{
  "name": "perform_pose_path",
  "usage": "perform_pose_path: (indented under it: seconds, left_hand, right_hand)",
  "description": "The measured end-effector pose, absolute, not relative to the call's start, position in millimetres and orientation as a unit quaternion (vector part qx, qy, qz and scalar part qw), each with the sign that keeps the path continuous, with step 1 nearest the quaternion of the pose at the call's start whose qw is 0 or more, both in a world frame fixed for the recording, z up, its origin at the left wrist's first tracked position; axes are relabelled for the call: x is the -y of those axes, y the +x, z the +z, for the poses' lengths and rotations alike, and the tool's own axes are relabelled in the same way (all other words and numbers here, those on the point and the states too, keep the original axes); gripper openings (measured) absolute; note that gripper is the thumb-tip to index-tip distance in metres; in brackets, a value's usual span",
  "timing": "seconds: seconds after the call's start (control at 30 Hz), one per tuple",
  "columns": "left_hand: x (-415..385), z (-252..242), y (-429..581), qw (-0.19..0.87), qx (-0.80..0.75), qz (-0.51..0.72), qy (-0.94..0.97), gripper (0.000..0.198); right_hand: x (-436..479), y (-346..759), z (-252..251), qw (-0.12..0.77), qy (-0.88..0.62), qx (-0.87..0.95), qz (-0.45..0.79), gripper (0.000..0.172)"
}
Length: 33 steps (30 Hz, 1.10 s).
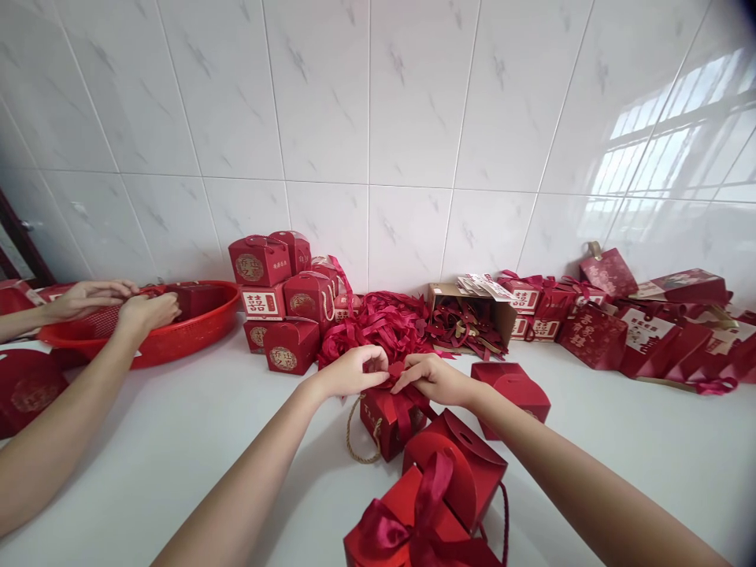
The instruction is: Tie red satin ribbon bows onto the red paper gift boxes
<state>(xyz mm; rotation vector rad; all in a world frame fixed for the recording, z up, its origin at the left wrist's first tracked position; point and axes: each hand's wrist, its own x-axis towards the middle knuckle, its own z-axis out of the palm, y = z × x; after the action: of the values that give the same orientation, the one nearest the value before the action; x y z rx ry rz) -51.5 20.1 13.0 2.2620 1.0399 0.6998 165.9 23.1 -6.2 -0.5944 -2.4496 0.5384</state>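
A small red gift box (383, 429) with a twisted rope handle (350, 441) stands on the white table before me. Dark red ribbon (404, 413) runs over its top and down its side. My left hand (353, 372) pinches the ribbon above the lid, thumb and forefinger curled together. From the other side my right hand (435, 379) also has its fingers closed on the ribbon, close to the left fingertips. Exactly how the ribbon loops between them is hidden by the fingers. Nearer to me are a larger red box (457, 465) and a red box with a satin bow (407, 512).
Behind my hands lie a heap of red ribbons (390, 319) and a carton (506, 319) of dark red strips. Stacked red boxes (260, 260) stand left, gift bags (650, 339) right. A co-worker's hands (147, 309) work over a red plastic basket (194, 335).
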Motion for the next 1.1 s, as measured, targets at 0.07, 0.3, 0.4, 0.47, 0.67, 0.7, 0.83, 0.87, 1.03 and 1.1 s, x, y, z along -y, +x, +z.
perform_pose_path:
  seconds: [0.07, 0.3, 0.4, 0.47, 0.67, 0.7, 0.83, 0.87, 1.03, 1.1]
  left_hand:
    - [-19.4, 14.3, -53.2, 0.274, -0.395, 0.248, 0.841, 0.017]
    - [-12.8, 15.7, -48.5, 0.291, -0.376, 0.23, 0.849, 0.018]
    - [-14.0, 13.6, -49.4, 0.285, -0.386, 0.238, 0.844, 0.017]
    - [-15.6, 13.2, -51.1, 0.283, -0.391, 0.246, 0.841, 0.019]
    - [-15.5, 14.7, -46.7, 0.321, -0.368, 0.261, 0.833, 0.027]
    - [-15.2, 13.6, -44.3, 0.329, -0.367, 0.269, 0.828, 0.028]
    - [-14.8, 5.3, -35.1, 0.368, -0.375, 0.294, 0.798, 0.031]
    - [-15.1, 3.2, -33.3, 0.372, -0.38, 0.302, 0.791, 0.032]
    - [-17.5, -1.4, -29.2, 0.364, -0.405, 0.346, 0.764, 0.035]
    - [-18.5, -1.3, -28.7, 0.36, -0.41, 0.357, 0.759, 0.038]
  right_hand:
    - [-23.5, 166.2, -6.9, 0.278, -0.225, 0.912, 0.201, 0.05]
    - [-22.4, 165.6, -9.5, 0.292, -0.243, 0.902, 0.206, 0.048]
    - [-21.5, 165.9, -11.2, 0.299, -0.256, 0.895, 0.209, 0.049]
    - [-20.9, 166.5, -11.3, 0.303, -0.258, 0.892, 0.216, 0.049]
    - [-18.4, 165.9, -7.4, 0.318, -0.243, 0.876, 0.271, 0.032]
    - [-18.5, 165.7, -7.6, 0.326, -0.245, 0.868, 0.283, 0.026]
    - [-21.7, 166.1, -13.3, 0.358, -0.269, 0.828, 0.338, 0.01]
    - [-23.1, 166.2, -15.0, 0.362, -0.274, 0.819, 0.351, 0.015]
    - [-28.4, 165.5, -17.6, 0.368, -0.289, 0.795, 0.385, 0.03]
    - [-28.8, 165.6, -15.9, 0.37, -0.293, 0.794, 0.384, 0.03]
